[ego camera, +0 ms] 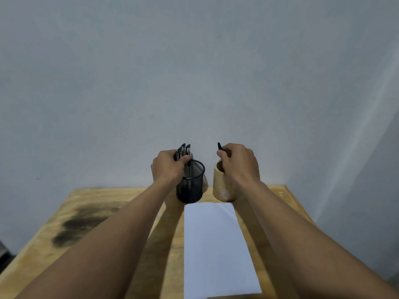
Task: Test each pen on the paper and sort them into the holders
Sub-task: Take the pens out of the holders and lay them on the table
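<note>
Nearside of left fingers (183, 159) gripping black pen bundle (183, 149), white paper sheet (216, 244) lies unmarked; right fingers (222, 156) pinch single black pen (219, 146); test stroke presumably next.

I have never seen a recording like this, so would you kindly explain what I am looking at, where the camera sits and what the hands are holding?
There is no machine here: a person is working with two bare hands. The single picture comes from a wide-angle camera worn on the person's head, looking forward and down, so both arms reach in from below. On the wooden table lies a white paper, with no marks that I can see. Behind it stand a black mesh holder and a wooden holder, side by side in front of a plain wall. The left hand grips the pens standing in the mesh holder. The right hand pinches one dark pen at the mouth of the wooden holder.
</note>
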Demonstrator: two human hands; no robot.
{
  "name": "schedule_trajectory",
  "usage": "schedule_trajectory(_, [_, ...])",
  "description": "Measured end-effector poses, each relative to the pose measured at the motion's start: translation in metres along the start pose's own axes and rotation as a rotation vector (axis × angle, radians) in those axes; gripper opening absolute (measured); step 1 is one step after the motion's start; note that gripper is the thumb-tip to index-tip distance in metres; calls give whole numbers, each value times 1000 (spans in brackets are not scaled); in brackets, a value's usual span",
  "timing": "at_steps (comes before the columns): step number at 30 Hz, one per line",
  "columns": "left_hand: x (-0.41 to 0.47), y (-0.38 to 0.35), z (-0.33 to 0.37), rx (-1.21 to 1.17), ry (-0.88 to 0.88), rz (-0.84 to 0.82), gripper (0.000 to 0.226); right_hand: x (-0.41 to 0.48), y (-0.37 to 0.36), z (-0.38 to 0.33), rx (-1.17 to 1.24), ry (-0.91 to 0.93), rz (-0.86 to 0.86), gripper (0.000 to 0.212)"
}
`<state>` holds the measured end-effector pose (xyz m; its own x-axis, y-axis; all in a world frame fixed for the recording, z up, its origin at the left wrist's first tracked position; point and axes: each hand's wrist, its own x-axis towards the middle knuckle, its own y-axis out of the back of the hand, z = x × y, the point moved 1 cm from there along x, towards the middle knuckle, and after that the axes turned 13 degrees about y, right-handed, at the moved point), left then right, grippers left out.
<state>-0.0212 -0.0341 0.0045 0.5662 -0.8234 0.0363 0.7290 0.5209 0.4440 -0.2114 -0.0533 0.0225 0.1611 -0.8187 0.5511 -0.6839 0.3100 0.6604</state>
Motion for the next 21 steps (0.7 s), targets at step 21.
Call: schedule_trajectory(21, [-20,65,88,-133,-162,-26,34,6,57,-61,64,179,193,27])
